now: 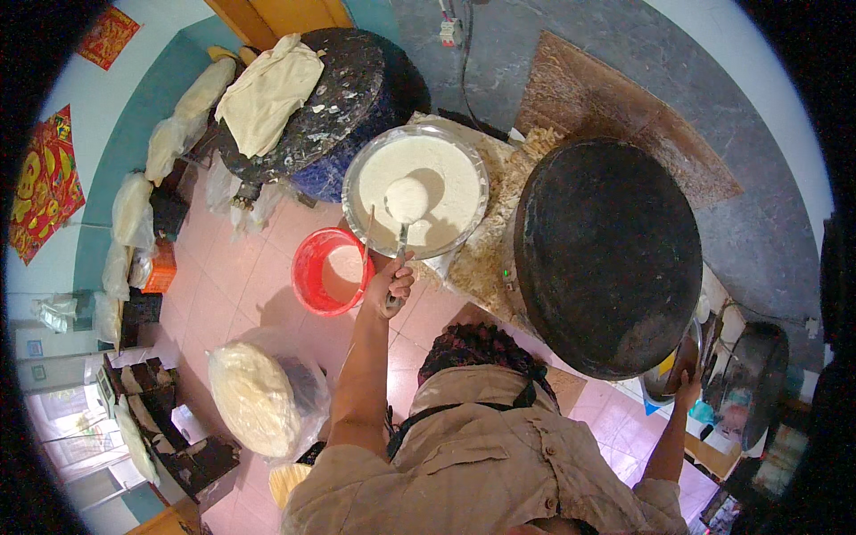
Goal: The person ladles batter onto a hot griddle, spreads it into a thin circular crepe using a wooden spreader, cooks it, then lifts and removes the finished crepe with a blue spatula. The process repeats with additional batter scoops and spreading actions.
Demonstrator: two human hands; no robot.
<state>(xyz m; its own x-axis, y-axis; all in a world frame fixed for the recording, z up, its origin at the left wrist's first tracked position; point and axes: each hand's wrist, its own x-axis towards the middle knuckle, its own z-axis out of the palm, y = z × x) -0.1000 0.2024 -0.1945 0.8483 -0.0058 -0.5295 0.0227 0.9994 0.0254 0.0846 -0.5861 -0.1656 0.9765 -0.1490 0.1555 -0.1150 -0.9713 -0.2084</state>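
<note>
My left hand (392, 287) grips the handle of a metal ladle (404, 234). The ladle's bowl, full of pale batter (374, 167), is above a wide basin (483, 200) that holds more of the same batter. A thin stick (368, 231) leans across the basin's near rim. My right hand (687, 389) is at the far right, by a metal bowl (655, 396). It touches or holds a flat brown piece (686, 354) there; the grip is too small to make out. Between my hands stands a large round black griddle (608, 257) with a bare top.
A red bucket (299, 267) stands on the tiled floor (227, 267) beside the basin. Behind it, a dark drum (361, 73) carries a pale cloth (271, 93). Bagged stacks of pale flat sheets (251, 401) are at my left. A stained board (615, 120) leans against the wall.
</note>
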